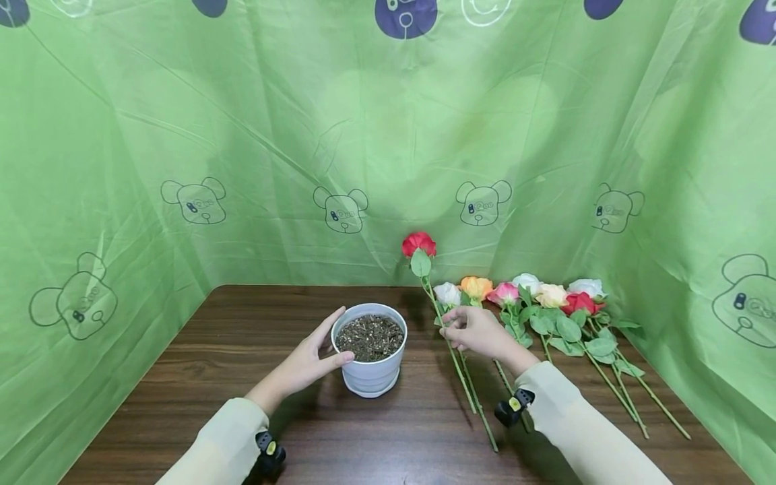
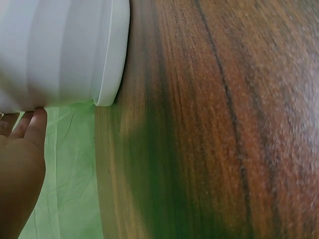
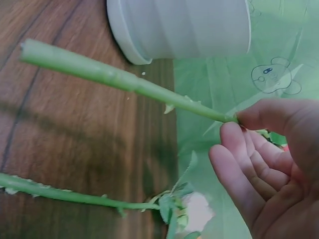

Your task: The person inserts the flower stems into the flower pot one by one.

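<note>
A white flower pot filled with dark soil stands upright on its saucer. My left hand grips the pot's left side, the thumb over the near rim and the fingers round behind. In the left wrist view, the fingertips meet the pot's wall. My right hand pinches the green stem of a red rose between thumb and fingers. The rose leans with its bloom up and left; its cut stem end hangs off the table in the right wrist view.
Several roses lie on the wooden table to the right, including a white rose, an orange rose and another red rose. Their stems point towards the front edge. A green curtain hangs behind and at both sides.
</note>
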A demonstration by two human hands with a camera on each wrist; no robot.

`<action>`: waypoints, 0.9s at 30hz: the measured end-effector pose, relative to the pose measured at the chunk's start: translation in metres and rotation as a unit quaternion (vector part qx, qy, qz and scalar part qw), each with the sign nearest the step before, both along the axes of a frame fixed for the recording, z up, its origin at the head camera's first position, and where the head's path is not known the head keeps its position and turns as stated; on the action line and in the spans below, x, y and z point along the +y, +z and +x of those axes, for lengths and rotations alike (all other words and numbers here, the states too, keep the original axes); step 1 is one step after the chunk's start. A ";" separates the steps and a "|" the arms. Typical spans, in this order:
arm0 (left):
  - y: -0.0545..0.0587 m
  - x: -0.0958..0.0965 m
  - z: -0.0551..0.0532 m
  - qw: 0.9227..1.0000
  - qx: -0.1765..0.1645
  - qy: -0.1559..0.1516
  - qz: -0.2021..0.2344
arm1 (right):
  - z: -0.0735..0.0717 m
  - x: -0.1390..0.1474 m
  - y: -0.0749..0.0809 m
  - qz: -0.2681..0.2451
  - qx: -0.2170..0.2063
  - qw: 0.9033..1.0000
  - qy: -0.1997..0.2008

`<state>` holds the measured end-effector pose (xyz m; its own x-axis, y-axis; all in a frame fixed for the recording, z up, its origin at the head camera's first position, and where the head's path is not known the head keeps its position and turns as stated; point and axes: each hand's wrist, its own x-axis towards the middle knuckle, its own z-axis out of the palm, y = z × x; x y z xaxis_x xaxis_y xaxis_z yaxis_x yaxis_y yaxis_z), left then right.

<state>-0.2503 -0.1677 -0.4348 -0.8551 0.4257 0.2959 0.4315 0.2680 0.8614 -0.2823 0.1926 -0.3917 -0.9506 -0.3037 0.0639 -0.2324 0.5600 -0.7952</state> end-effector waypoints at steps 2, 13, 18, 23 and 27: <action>0.000 0.000 0.000 1.000 -0.002 0.001 0.000 | 0.000 -0.002 0.005 -0.002 0.015 1.000 -0.001; 0.003 0.001 0.002 1.000 -0.007 0.000 0.005 | -0.003 -0.011 0.028 -0.025 0.088 0.996 0.003; 0.003 0.001 0.002 1.000 -0.008 -0.001 0.006 | -0.003 -0.018 0.038 -0.038 0.098 0.994 0.003; 0.002 0.001 0.001 1.000 -0.007 0.002 0.003 | -0.003 -0.025 0.049 -0.051 0.118 0.992 0.004; 0.002 0.001 0.001 1.000 -0.006 0.002 0.005 | -0.003 -0.031 0.058 -0.067 0.142 0.988 0.013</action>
